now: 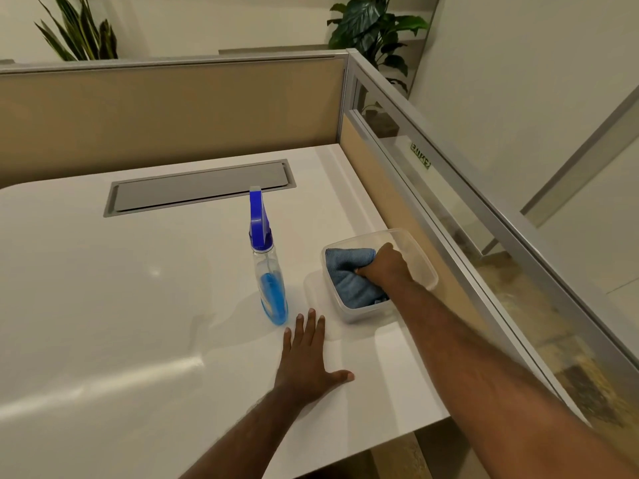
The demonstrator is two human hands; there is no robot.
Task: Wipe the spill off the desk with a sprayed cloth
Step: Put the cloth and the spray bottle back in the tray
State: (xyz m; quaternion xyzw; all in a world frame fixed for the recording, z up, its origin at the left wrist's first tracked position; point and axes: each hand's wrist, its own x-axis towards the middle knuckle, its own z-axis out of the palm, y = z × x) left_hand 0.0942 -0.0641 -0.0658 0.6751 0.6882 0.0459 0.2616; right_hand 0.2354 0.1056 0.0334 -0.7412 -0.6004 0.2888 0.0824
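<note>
A folded blue cloth [349, 274] lies inside a clear plastic tub [423, 262] at the right side of the white desk [121, 305]. My right hand [385, 266] reaches into the tub and is closed on the cloth. A clear spray bottle [271, 281] with blue liquid and a blue trigger head stands upright just left of the tub. My left hand [307, 361] rests flat on the desk below the bottle, fingers spread, holding nothing. I cannot make out a spill on the glossy surface.
A grey cable-tray lid [200, 190] is set into the desk at the back. Beige partition panels [166, 112] close the back and right sides, the right one topped with glass. The desk's front edge runs diagonally at lower right. Plants stand behind the partitions.
</note>
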